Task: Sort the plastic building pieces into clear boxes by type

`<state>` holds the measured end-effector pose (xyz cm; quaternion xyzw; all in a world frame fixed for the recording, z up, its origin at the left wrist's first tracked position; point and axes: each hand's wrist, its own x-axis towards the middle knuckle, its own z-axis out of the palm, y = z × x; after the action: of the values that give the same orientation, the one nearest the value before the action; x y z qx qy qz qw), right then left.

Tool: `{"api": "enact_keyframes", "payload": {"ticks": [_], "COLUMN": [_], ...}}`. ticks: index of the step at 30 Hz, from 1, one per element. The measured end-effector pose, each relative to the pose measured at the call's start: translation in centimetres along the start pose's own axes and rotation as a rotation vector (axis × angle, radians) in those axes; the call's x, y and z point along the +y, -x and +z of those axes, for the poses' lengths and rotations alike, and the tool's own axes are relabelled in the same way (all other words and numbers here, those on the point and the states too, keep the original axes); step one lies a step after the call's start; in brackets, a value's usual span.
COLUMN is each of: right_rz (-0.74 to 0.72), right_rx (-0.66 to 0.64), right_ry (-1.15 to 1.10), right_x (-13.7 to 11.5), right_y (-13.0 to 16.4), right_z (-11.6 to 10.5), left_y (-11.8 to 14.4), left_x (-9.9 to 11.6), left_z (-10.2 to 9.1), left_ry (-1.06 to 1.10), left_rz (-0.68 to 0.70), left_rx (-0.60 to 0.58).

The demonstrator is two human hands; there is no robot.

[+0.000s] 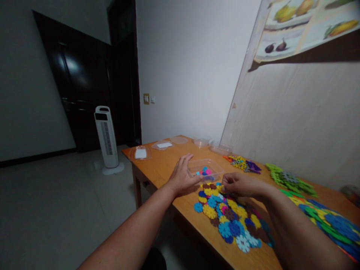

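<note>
Wooden surface [168, 165] by the wall: left hand [182, 176], grip spread, rests beside a clear tray [206, 170]; right hand [239, 184], fingertips pinched over the flat plastic discs [225, 213], likely light, stiff, notched, best taken by their edges.

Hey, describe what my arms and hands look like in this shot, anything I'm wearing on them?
Both forearms are bare as far up as the view shows; no sleeves are visible. The left hand and right hand wear no gloves, and no watch, bracelet or ring can be made out in the dim light.
</note>
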<state>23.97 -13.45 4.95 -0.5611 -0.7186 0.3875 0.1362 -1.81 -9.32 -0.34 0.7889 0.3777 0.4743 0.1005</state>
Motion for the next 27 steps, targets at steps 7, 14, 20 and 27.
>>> {"api": "enact_keyframes", "payload": {"ticks": [7,14,20,27], "right_rz": [-0.143,-0.010,0.028,0.059], "right_rx": [0.311,0.345,0.257,0.238], "right_ry": [-0.495,-0.008,0.046,0.031], "right_x": [-1.9,0.6,2.0,2.2], "right_y": [0.2,-1.2,-2.0,-2.2], "right_z": [-0.6,0.2,1.5,1.5], "left_y": [0.0,0.0,0.0,0.0], "left_x": [0.0,0.0,-0.7,-0.8], "left_z": [0.0,0.2,0.5,0.4], "left_ry": [0.020,0.044,0.089,0.116], "left_rz": [0.000,-0.041,-0.046,-0.088], "left_rx": [-0.013,-0.011,-0.006,-0.019]}}
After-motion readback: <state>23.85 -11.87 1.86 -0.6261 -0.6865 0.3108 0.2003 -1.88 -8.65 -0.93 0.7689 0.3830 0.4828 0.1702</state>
